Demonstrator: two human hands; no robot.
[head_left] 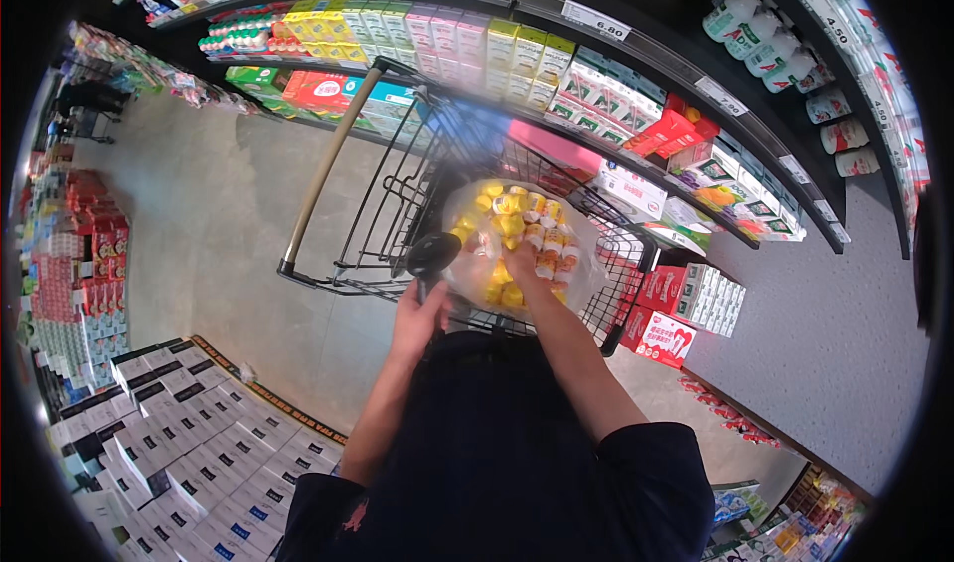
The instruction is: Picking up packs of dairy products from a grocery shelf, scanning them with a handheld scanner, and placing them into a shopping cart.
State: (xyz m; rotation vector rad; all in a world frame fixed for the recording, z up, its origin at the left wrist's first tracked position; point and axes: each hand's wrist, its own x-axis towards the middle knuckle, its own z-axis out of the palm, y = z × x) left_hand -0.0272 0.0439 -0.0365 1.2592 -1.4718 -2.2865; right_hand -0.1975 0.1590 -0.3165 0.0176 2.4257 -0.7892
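Black-metal shopping cart (365,212) stands before me, its tan handle bar (328,167) on the left side. In its basket sits a clear plastic bag (585,256) full of small bottles (551,241), several with yellow tops or wrapping. My right hand (522,262) reaches down among these bottles. Its fingers are partly hidden, so whether it grips one is unclear. Beside the bag's left edge, my left hand (419,320) is wrapped around the grip of a black handheld device (434,255) with a rounded head.
Shelves of drink cartons (462,33) and bottles (760,40) curve beyond the cart. Red and white boxes (663,338) are stacked at its right end. White cartons (201,450) form a large stack at lower left. A grey pillar or wall (812,331) stands right.
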